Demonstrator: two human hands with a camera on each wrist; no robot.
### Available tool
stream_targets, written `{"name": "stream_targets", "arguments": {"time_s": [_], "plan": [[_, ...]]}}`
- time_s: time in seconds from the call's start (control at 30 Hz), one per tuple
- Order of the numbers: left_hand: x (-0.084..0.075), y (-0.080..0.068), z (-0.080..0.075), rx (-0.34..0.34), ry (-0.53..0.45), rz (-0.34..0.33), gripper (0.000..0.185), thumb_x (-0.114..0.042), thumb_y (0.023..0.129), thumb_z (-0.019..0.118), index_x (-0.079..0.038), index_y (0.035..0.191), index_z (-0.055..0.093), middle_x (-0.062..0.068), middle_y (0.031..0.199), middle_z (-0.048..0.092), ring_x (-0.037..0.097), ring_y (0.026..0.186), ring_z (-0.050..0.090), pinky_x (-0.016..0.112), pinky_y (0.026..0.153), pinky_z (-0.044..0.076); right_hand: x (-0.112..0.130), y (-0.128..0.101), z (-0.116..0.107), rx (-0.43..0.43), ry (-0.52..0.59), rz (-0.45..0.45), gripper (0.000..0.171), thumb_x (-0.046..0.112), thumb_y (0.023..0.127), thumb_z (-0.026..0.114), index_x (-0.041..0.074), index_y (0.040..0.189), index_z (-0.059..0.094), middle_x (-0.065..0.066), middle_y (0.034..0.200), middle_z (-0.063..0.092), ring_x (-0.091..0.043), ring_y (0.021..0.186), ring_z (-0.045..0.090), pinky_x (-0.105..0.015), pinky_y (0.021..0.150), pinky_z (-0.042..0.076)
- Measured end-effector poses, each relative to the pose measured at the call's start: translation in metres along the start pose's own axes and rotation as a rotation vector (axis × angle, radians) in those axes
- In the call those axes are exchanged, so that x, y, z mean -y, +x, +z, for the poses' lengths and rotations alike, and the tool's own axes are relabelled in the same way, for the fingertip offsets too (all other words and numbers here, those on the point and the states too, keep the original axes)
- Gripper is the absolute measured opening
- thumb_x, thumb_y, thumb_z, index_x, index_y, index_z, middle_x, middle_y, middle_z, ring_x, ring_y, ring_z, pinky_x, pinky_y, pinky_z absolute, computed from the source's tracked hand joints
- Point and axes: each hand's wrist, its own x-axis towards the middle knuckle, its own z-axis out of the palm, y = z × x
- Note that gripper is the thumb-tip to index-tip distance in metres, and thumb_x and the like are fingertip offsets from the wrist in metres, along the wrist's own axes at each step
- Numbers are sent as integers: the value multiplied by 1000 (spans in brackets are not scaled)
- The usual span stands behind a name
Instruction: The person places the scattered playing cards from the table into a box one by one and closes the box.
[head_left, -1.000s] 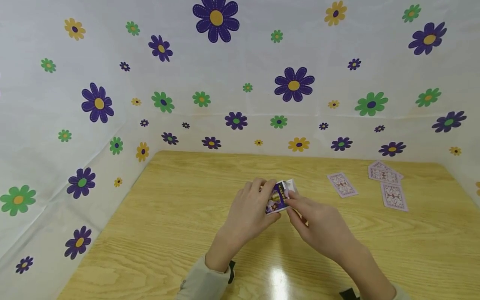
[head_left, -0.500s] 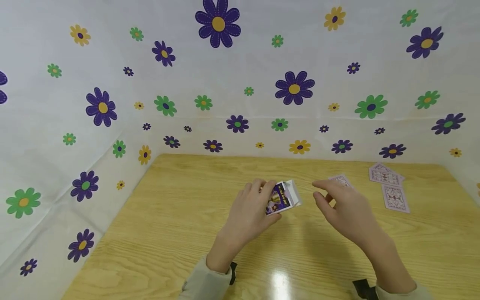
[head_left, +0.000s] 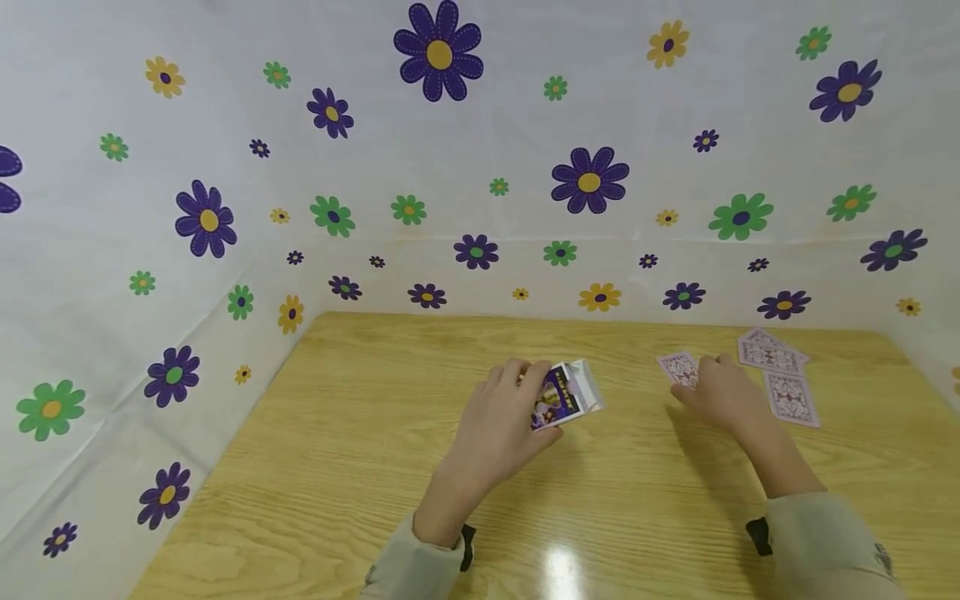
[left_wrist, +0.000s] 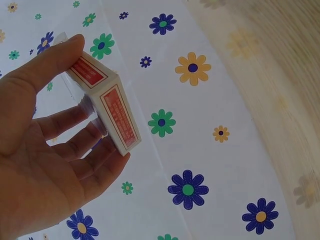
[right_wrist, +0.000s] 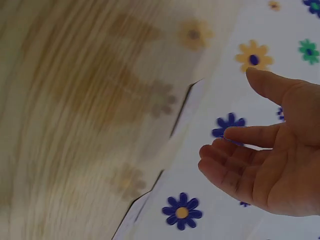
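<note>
My left hand [head_left: 525, 392] grips a small card box [head_left: 561, 396] with a purple printed front, holding it tilted just above the middle of the wooden table [head_left: 375, 467]. In the left wrist view the thumb and fingers of my left hand [left_wrist: 75, 95] clamp the card box [left_wrist: 112, 107], whose white sides carry red panels. My right hand [head_left: 708, 385] hovers at the right edge of a face-down playing card [head_left: 677, 367]. The right wrist view shows my right hand [right_wrist: 240, 135] with relaxed fingers and nothing in it. Whether it touches the card is unclear.
Two more face-down cards lie at the far right, one card [head_left: 768, 352] near the back edge and another card [head_left: 789, 397] in front of it. A white sheet with flower prints [head_left: 585, 175] walls in the back and left sides.
My right hand left the box, swung right across the table and came down at the nearest face-down card. The left hand and the box have stayed where they were.
</note>
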Motion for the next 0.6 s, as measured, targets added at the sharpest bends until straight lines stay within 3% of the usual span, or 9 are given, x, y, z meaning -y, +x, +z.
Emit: {"name": "stream_targets", "arguments": {"time_s": [0.1, 0.17, 0.27, 0.37, 0.6], "plan": [[1, -1, -1, 0, -5, -4, 74, -33, 78, 85, -14, 140, 50, 9, 123, 58, 24, 105, 59, 40, 89, 53, -10, 9, 2, 68, -24, 55, 74, 37, 98, 57, -28, 127, 40, -54, 135, 26, -59, 108, 52, -62, 86, 49], [1, -1, -2, 0, -7, -6, 74, -33, 78, 85, -14, 140, 50, 9, 123, 58, 24, 106, 59, 41, 89, 53, -15, 13, 3, 90, -10, 73, 68, 38, 97, 58, -26, 119, 48, -50, 125, 41, -51, 95, 57, -55, 77, 52], [1, -2, -4, 5, -7, -7, 74, -33, 78, 85, -14, 140, 50, 9, 123, 58, 24, 105, 58, 40, 89, 53, -19, 15, 6, 86, 0, 96, 52, 37, 96, 60, -16, 97, 58, -35, 99, 55, -36, 77, 56, -41, 64, 48], [1, -2, -5, 8, -11, -9, 73, -34, 79, 85, -14, 140, 50, 9, 123, 58, 24, 105, 58, 41, 88, 53, -23, 17, 9, 69, 6, 125, 41, 34, 96, 61, -4, 82, 57, -19, 80, 53, -25, 66, 49, -32, 55, 39], [3, -1, -5, 6, -3, -26, 75, -35, 78, 85, -13, 140, 50, 9, 123, 58, 24, 105, 59, 41, 89, 53, -27, 21, 8, 107, 53, 165, 51, 30, 92, 66, -17, 109, 55, -20, 87, 58, -29, 75, 52, -38, 64, 46]]}}
